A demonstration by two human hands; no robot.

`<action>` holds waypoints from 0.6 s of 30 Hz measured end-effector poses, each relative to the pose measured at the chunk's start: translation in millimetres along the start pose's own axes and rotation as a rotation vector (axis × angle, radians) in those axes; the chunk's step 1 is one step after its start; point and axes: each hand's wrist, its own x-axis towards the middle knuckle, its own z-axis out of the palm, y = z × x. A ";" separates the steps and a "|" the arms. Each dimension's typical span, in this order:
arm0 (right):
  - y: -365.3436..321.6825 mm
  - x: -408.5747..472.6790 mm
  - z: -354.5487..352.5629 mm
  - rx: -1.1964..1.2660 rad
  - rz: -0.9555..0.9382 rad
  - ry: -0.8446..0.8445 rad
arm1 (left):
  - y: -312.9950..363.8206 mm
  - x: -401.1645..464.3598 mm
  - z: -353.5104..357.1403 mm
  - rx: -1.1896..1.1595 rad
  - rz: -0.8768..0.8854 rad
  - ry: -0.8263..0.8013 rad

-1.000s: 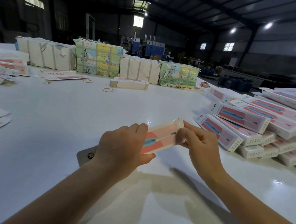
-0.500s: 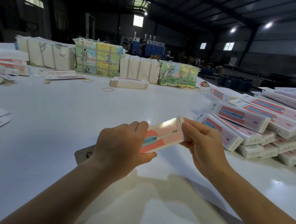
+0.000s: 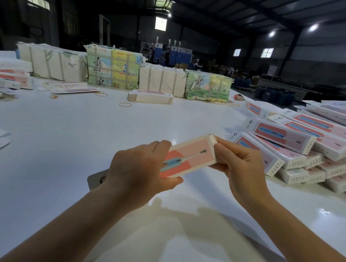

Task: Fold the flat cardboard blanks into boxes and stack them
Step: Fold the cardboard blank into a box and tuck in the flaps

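Both hands hold one pink-and-white printed cardboard box (image 3: pixel 189 157) up over the glossy white table (image 3: pixel 81 138), slanting up to the rt. Left hand (image 3: pixel 139 174) wraps its near end, thumb under, fingers over top. Right hand (image 3: pixel 239 165) pinches the far end flap w/ curled fingers. Pile of folded pink-and-white boxes (image 3: pixel 306 149) sits just rt of it; small stack of flat blanks (image 3: pixel 150 97) lies further back, mid-table.

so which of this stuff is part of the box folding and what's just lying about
Job in hand:
- pink cardboard box, gripped by left hand and right hand
- pile of folded pink boxes
- stack of flat blanks

Lying about:
- orange rubber bands
- paper-wrapped bundles
- grey tag
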 end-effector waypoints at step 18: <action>11.5 -23.7 18.7 -0.272 0.061 -0.324 | -12.1 -0.6 8.1 0.073 -0.020 -0.036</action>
